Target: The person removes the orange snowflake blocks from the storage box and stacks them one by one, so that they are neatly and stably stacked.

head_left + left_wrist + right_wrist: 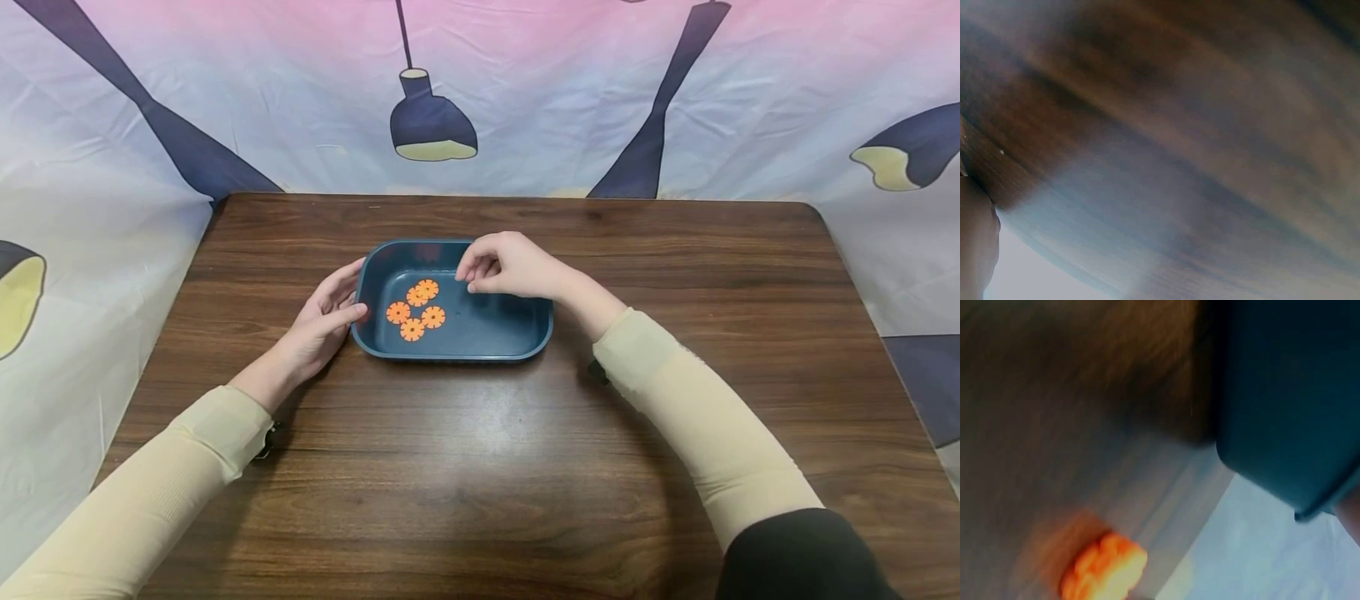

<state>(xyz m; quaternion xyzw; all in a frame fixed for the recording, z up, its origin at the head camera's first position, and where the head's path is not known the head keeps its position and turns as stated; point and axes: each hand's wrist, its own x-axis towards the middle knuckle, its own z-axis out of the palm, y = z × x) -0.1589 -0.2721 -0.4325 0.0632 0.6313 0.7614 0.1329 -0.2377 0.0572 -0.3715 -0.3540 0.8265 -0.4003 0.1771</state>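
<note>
A dark blue rectangular tray [487, 337] sits on the table in the head view. Several flat orange notched discs [412, 330] lie in its left half, two of them overlapping. My left hand [324, 321] grips the tray's left end, thumb at the rim and fingers around the outside wall. Over the tray's far right part hovers my right hand [510, 265], fingers loosely bent, thumb and fingertips slightly apart, nothing visible between them. The right wrist view shows the tray's outer wall [1291, 412] close up. Only a sliver of left hand [975, 244] enters the left wrist view.
A dark wooden table [465, 483] spreads around the tray. Behind it hangs a cloth backdrop [525, 108] with a lamp print. In the right wrist view, a blurred bright orange lump [1107, 569] shows against the wood, lower left.
</note>
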